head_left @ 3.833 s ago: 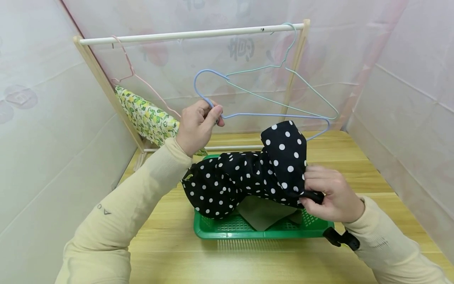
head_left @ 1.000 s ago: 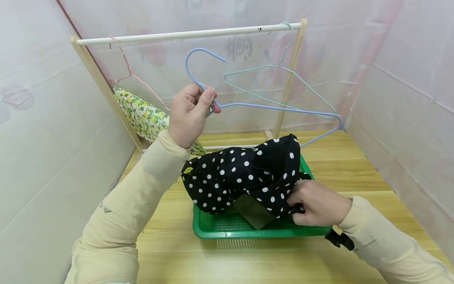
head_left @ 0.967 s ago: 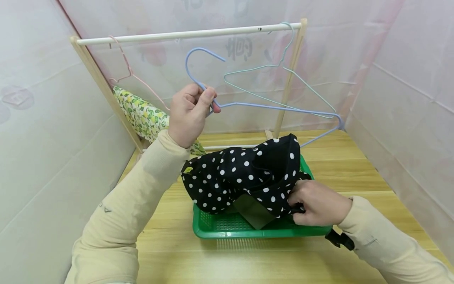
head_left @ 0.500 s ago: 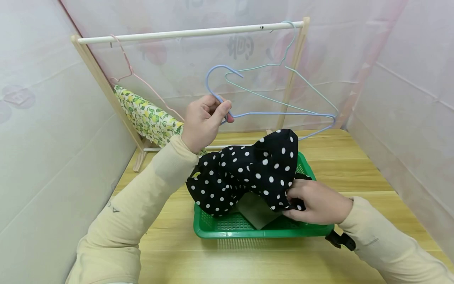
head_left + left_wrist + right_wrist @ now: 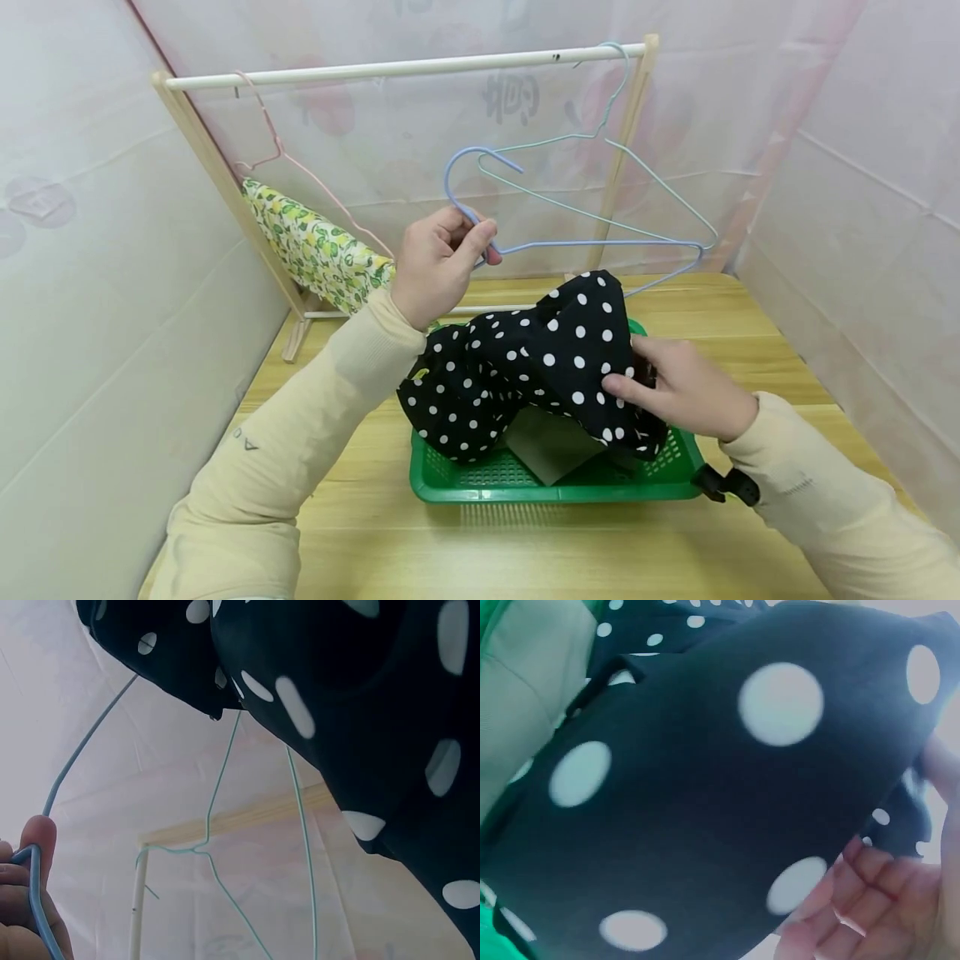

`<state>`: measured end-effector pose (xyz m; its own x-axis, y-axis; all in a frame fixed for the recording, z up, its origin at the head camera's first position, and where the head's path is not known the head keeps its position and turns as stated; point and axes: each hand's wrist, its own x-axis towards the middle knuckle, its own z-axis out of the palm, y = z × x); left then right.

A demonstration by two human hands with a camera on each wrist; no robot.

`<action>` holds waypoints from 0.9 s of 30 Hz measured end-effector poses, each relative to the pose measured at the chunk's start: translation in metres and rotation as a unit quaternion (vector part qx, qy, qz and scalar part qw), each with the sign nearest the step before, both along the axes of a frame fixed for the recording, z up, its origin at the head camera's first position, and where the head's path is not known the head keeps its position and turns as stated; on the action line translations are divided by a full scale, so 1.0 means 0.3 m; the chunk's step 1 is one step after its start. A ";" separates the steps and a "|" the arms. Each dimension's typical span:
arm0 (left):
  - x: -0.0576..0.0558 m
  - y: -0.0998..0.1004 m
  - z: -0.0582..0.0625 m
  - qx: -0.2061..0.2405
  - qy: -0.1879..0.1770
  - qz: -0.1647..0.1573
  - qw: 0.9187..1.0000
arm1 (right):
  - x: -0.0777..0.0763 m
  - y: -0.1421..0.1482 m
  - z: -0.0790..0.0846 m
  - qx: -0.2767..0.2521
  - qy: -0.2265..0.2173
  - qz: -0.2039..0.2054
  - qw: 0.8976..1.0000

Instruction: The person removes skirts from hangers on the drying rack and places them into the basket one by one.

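My left hand (image 5: 442, 262) pinches the blue hanger (image 5: 600, 243) just below its hook, holding it above the basket. A black polka-dot garment (image 5: 540, 358) with white dots hangs in folds below the hanger and covers part of its lower bar. How cloth and bar are joined is hidden. With thumb in front and fingers behind, my right hand (image 5: 686, 387) grips the garment's right edge; the curled fingers (image 5: 870, 892) show past the cloth in the right wrist view. Under the garment, a green basket (image 5: 525, 495) holds a folded olive cloth (image 5: 551, 450).
A wooden rack with a white top rail (image 5: 405, 68) stands behind. From it hang a pink hanger (image 5: 318, 179) with a lemon-print cloth (image 5: 311, 242) at left and a mint-green hanger (image 5: 570, 204) at right. Pale fabric walls (image 5: 862, 208) enclose the wooden table (image 5: 375, 550).
My right hand has moved up from the garment's lower corner to its right edge, and the cloth's right end hangs wider. My left hand and the blue hanger have shifted slightly right and down.
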<state>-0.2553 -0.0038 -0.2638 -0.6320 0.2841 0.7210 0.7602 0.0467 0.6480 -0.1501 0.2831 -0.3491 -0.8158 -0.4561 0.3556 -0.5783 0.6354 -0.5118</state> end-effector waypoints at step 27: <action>-0.030 -0.008 -0.011 -0.012 -0.017 -0.037 0.999 | -0.080 -0.079 0.025 -0.030 0.112 0.009 0.993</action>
<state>-0.2642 -0.0062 -0.2670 -0.6332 0.3485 0.6911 0.7393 0.0077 0.6734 -0.1740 0.2592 -0.3415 -0.7046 -0.4432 0.5541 -0.6934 0.5958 -0.4051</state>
